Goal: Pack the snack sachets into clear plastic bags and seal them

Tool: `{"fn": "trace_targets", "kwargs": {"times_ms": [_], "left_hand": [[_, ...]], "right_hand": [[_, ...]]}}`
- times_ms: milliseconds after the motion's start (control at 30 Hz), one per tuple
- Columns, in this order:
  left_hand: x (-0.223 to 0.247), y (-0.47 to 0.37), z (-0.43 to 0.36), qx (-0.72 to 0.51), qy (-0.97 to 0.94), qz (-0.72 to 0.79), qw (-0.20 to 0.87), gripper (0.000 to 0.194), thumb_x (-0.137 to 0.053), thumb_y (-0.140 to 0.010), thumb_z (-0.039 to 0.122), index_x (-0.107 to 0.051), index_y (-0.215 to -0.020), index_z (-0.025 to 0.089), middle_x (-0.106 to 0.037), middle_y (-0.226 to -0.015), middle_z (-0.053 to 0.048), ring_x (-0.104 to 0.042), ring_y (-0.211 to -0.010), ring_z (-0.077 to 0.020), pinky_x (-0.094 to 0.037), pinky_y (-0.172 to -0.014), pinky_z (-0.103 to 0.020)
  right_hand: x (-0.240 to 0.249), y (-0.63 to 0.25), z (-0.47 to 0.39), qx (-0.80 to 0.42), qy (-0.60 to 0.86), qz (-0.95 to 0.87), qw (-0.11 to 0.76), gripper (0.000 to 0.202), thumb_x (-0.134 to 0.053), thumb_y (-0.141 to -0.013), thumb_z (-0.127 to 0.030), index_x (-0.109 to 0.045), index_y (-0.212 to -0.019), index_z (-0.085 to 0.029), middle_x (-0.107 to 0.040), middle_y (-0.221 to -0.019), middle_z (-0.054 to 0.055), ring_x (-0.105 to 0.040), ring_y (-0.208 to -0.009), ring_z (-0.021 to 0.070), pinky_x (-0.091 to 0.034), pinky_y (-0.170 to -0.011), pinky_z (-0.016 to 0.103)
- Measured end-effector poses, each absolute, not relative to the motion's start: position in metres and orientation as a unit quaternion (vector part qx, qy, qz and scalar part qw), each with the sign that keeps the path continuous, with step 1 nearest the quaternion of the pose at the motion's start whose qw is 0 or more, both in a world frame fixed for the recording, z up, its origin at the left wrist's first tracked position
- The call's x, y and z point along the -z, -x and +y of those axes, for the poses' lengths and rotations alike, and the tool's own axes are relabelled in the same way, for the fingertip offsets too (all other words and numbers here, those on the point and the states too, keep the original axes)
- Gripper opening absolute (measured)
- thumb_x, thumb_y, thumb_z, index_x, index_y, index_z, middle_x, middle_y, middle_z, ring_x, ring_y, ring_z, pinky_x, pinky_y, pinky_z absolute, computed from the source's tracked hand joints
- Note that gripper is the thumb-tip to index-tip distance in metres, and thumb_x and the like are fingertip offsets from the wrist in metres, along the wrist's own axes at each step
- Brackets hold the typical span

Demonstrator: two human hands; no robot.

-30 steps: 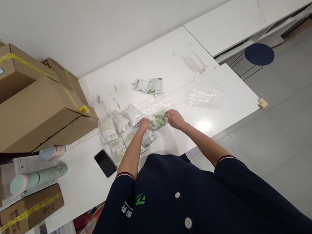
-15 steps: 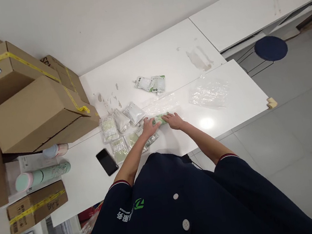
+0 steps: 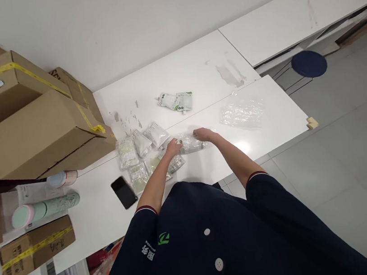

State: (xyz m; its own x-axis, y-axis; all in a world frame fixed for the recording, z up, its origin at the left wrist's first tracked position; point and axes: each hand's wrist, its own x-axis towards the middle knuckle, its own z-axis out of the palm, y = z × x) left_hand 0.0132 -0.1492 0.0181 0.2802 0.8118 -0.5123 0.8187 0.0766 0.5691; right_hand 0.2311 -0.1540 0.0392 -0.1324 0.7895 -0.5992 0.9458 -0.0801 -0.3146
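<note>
The left hand (image 3: pixel 173 147) and right hand (image 3: pixel 203 135) are slightly apart, gripping opposite ends of the plastic-wrapped packet (image 3: pixel 190 144), probably so the film stays tight. Beyond it, two loose pouches (image 3: pixel 176 101) lie on the table (image 3: pixel 195 72), perhaps to leave working room.

Probably a packing workspace, judging by stacked cardboard boxes (image 3: pixel 36 135) beside white worktables (image 3: pixel 188 73) holding plastic-wrapped packets (image 3: pixel 127 153).

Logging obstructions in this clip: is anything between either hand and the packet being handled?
Nothing visible is: the left hand and right hand both touch the clear-wrapped packet. The greyish packet lies nearer the body.
</note>
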Motion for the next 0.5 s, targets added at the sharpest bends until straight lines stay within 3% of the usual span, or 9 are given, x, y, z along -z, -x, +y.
{"fn": "trace_targets", "kwargs": {"times_ms": [133, 200, 367, 500], "left_hand": [[-0.011, -0.027, -0.135, 0.0, -0.65, 0.644, 0.404, 0.065, -0.061, -0.084, 0.033, -0.036, -0.142, 0.022, -0.064, -0.119, -0.011, -0.059, -0.109, -0.0215, -0.043, -0.089, -0.03], [-0.008, -0.032, -0.129, 0.013, -0.655, 0.64, 0.4, 0.068, -0.06, -0.084, 0.031, -0.031, -0.146, 0.023, -0.06, -0.128, -0.011, -0.055, -0.118, -0.0229, -0.042, -0.094, -0.032], [-0.005, -0.043, -0.113, 0.058, -0.691, 0.606, 0.39, 0.051, -0.059, -0.083, 0.028, -0.048, -0.133, 0.02, -0.059, -0.131, -0.012, -0.052, -0.122, -0.0233, -0.041, -0.096, -0.031], [-0.01, -0.048, -0.113, 0.1, -0.7, 0.615, 0.349, 0.043, -0.065, -0.077, 0.027, -0.06, -0.117, 0.013, -0.056, -0.129, -0.02, -0.052, -0.123, -0.0302, -0.044, -0.093, -0.036]], "right_hand": [[-0.029, -0.224, -0.168, 0.225, -0.699, 0.675, 0.068, 0.042, -0.043, -0.09, -0.018, -0.053, -0.131, -0.014, -0.055, -0.129, 0.021, -0.048, -0.12, 0.0345, -0.035, -0.099, 0.05], [-0.022, -0.216, -0.19, 0.157, -0.708, 0.688, 0.02, 0.045, -0.04, -0.091, -0.018, -0.051, -0.134, -0.015, -0.05, -0.136, 0.02, -0.04, -0.125, 0.0349, -0.03, -0.103, 0.051], [-0.001, -0.195, -0.245, 0.175, -0.693, 0.699, -0.005, 0.051, -0.042, -0.092, -0.026, -0.042, -0.142, -0.018, -0.04, -0.147, 0.015, -0.035, -0.131, 0.033, -0.033, -0.104, 0.046], [0.008, -0.194, -0.265, 0.215, -0.707, 0.671, -0.056, 0.049, -0.038, -0.092, -0.02, -0.044, -0.14, -0.019, -0.036, -0.151, 0.011, -0.029, -0.14, 0.0278, -0.028, -0.111, 0.045]]}}
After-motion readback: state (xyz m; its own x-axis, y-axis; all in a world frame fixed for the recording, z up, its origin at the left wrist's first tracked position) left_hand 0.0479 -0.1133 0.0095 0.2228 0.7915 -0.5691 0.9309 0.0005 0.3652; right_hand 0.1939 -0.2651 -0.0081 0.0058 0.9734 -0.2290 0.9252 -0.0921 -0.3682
